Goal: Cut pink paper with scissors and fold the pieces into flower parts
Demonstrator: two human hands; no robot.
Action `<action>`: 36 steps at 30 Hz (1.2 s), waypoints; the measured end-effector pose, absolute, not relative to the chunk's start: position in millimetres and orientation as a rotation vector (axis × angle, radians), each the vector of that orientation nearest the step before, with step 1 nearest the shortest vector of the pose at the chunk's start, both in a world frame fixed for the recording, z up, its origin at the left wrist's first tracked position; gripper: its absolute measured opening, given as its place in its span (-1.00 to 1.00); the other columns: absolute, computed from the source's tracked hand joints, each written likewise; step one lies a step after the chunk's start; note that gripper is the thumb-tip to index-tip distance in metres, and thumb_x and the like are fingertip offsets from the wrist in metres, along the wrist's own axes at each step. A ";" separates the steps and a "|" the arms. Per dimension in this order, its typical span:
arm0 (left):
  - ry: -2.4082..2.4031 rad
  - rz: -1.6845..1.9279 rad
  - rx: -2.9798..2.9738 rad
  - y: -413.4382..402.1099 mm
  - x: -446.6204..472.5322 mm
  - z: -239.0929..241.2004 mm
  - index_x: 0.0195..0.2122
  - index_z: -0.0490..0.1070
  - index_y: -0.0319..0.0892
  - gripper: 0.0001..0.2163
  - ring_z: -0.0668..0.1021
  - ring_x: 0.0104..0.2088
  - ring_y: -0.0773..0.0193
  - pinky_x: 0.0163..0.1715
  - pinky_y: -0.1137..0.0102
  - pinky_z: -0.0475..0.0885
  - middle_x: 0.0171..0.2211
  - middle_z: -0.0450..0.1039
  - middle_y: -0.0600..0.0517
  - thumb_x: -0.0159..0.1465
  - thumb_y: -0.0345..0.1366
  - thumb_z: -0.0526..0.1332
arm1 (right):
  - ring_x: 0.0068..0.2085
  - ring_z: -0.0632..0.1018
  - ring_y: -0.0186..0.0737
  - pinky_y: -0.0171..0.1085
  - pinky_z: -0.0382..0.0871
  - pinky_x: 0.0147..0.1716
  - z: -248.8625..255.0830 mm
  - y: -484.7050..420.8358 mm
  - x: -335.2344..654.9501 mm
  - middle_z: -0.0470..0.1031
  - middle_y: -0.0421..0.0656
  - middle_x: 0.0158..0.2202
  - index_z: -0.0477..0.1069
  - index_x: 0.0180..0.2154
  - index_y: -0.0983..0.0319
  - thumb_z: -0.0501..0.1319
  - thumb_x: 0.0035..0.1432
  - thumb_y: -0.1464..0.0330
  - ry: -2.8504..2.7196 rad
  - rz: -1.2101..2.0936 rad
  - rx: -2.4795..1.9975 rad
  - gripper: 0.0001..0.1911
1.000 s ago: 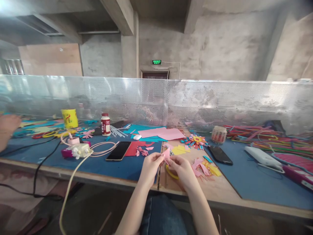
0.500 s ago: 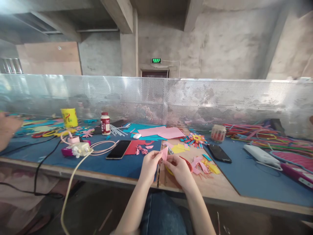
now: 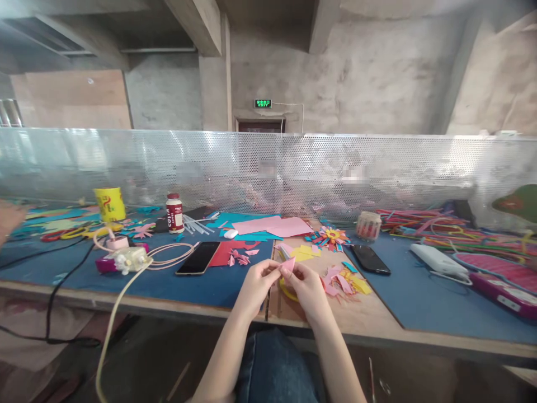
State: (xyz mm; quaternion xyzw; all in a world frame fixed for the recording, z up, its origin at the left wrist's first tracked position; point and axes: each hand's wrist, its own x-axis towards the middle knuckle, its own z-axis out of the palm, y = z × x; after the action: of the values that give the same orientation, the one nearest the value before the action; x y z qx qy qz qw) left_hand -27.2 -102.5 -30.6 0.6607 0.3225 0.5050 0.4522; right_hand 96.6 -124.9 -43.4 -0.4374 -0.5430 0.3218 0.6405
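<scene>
Between my hands, over the front of the table, is a small folded piece of pink paper [image 3: 288, 263]. My left hand [image 3: 259, 282] pinches it from the left, and my right hand [image 3: 306, 284] pinches it from the right, thumbs close together. Only its pointed top shows; the fingers hide the rest. Under and behind my hands, partly covered, lie scissors with a yellow handle [image 3: 288, 292]. Pink and yellow paper scraps [image 3: 346, 280] are heaped just right of my right hand. Small cut pink pieces [image 3: 239, 258] lie beyond my left hand.
A black phone [image 3: 198, 258] and a power strip with cables [image 3: 126, 259] lie on the left. A bottle [image 3: 175, 214] and a yellow tub [image 3: 109, 204] stand behind. On the right are another phone [image 3: 370, 259], a paper flower [image 3: 331, 237], a jar [image 3: 368, 226] and a white power bank [image 3: 440, 263].
The pink paper has sunk lower between my fingers, and less of it shows. My hands have drawn closer together. The whole view has shifted slightly.
</scene>
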 end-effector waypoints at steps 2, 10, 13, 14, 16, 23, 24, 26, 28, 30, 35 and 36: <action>0.794 1.231 1.648 -104.0 -27.3 -29.0 -0.40 0.45 -0.21 -0.80 0.45 -0.45 0.27 -0.48 0.48 0.26 -0.47 0.46 0.03 0.09 -0.17 0.18 | -0.52 0.38 -0.33 -0.38 0.18 -0.53 -44.9 -125.3 97.1 0.42 -0.21 -0.57 0.45 -0.47 0.32 0.26 -0.09 0.17 -1.186 0.764 -0.978 -0.69; 0.692 1.222 1.648 -108.3 -26.4 -24.8 -0.40 0.49 -0.21 -0.81 0.49 -0.37 0.20 -0.37 0.44 0.32 -0.43 0.50 -0.01 0.10 -0.20 0.19 | -0.54 0.39 -0.35 -0.37 0.20 -0.51 -46.4 -124.8 96.3 0.47 -0.18 -0.56 0.47 -0.47 0.33 0.34 -0.19 0.22 -0.937 0.954 -0.859 -0.71; 0.685 1.199 1.667 -107.1 -26.7 -25.7 -0.37 0.49 -0.21 -0.81 0.49 -0.34 0.19 -0.33 0.43 0.33 -0.40 0.51 -0.02 0.10 -0.20 0.19 | -0.57 0.37 -0.39 -0.39 0.18 -0.53 -46.8 -123.6 97.6 0.45 -0.21 -0.60 0.46 -0.52 0.33 0.34 -0.18 0.22 -0.904 0.960 -0.848 -0.73; 0.684 1.192 1.671 -106.5 -26.8 -26.2 -0.36 0.50 -0.21 -0.80 0.49 -0.34 0.19 -0.32 0.42 0.33 -0.39 0.51 -0.03 0.10 -0.20 0.20 | -0.56 0.38 -0.38 -0.38 0.20 -0.52 -46.8 -123.4 97.9 0.45 -0.20 -0.59 0.47 -0.53 0.32 0.33 -0.17 0.23 -0.903 0.956 -0.836 -0.74; 0.680 1.179 1.673 -105.3 -26.9 -27.4 -0.33 0.50 -0.21 -0.79 0.49 -0.32 0.18 -0.31 0.42 0.33 -0.38 0.51 -0.03 0.11 -0.20 0.19 | -0.52 0.42 -0.36 -0.37 0.23 -0.48 -46.6 -123.0 98.3 0.47 -0.19 -0.56 0.48 -0.52 0.31 0.34 -0.18 0.24 -0.879 0.970 -0.803 -0.76; 0.642 1.105 1.680 -102.3 -27.3 -30.6 -0.33 0.48 -0.25 -0.80 0.49 -0.31 0.18 -0.27 0.39 0.34 -0.37 0.50 -0.03 0.11 -0.22 0.20 | -0.58 0.41 -0.36 -0.36 0.26 -0.52 -45.3 -124.5 97.6 0.43 -0.22 -0.64 0.45 -0.58 0.31 0.39 -0.26 0.29 -0.704 1.066 -0.720 -0.78; 0.639 1.093 1.683 -102.3 -27.3 -30.5 -0.33 0.48 -0.25 -0.80 0.49 -0.30 0.18 -0.26 0.39 0.34 -0.37 0.50 -0.03 0.11 -0.23 0.20 | -0.58 0.41 -0.37 -0.37 0.26 -0.53 -44.5 -125.0 97.6 0.44 -0.22 -0.64 0.45 -0.58 0.30 0.39 -0.27 0.31 -0.678 1.074 -0.704 -0.79; 0.644 1.072 1.690 -102.9 -27.2 -29.6 -0.34 0.47 -0.25 -0.79 0.49 -0.30 0.18 -0.26 0.39 0.34 -0.37 0.50 -0.03 0.12 -0.22 0.19 | -0.56 0.43 -0.36 -0.37 0.27 -0.52 -42.4 -126.0 97.6 0.47 -0.20 -0.60 0.46 -0.58 0.30 0.41 -0.31 0.34 -0.632 1.090 -0.662 -0.79; 0.650 1.052 1.693 -103.8 -26.8 -28.3 -0.35 0.47 -0.26 -0.79 0.49 -0.31 0.18 -0.27 0.38 0.34 -0.39 0.49 -0.03 0.13 -0.21 0.18 | -0.54 0.44 -0.36 -0.38 0.28 -0.52 -40.2 -127.0 97.5 0.48 -0.19 -0.58 0.46 -0.58 0.30 0.42 -0.35 0.38 -0.596 1.098 -0.631 -0.79; 0.653 1.034 1.689 -104.7 -26.4 -27.0 -0.37 0.47 -0.26 -0.80 0.49 -0.33 0.19 -0.27 0.39 0.34 -0.40 0.49 -0.02 0.12 -0.22 0.18 | -0.55 0.44 -0.37 -0.39 0.27 -0.55 -38.2 -127.9 97.6 0.47 -0.19 -0.59 0.46 -0.59 0.31 0.43 -0.38 0.40 -0.572 1.102 -0.621 -0.79; 0.678 1.005 1.687 -105.6 -28.1 -26.0 -0.42 0.46 -0.25 -0.84 0.50 -0.37 0.21 -0.32 0.41 0.34 -0.43 0.49 -0.01 0.10 -0.26 0.19 | -0.57 0.41 -0.40 -0.41 0.29 -0.57 -36.4 -129.3 102.4 0.43 -0.22 -0.63 0.44 -0.63 0.31 0.43 -0.36 0.37 -0.537 1.096 -0.584 -0.79; 0.690 1.002 1.693 -105.7 -28.8 -26.1 -0.43 0.46 -0.25 -0.84 0.50 -0.38 0.22 -0.33 0.42 0.34 -0.44 0.49 0.00 0.09 -0.26 0.19 | -0.56 0.42 -0.40 -0.41 0.30 -0.56 -36.6 -129.0 103.9 0.43 -0.22 -0.63 0.43 -0.64 0.31 0.43 -0.36 0.37 -0.525 1.094 -0.573 -0.79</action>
State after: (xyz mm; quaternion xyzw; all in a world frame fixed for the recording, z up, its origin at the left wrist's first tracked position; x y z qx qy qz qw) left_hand -28.8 -105.7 -26.1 0.7012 0.2858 0.4153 0.5041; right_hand 103.9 -129.0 -36.6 -0.2654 -0.2435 0.5068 0.7832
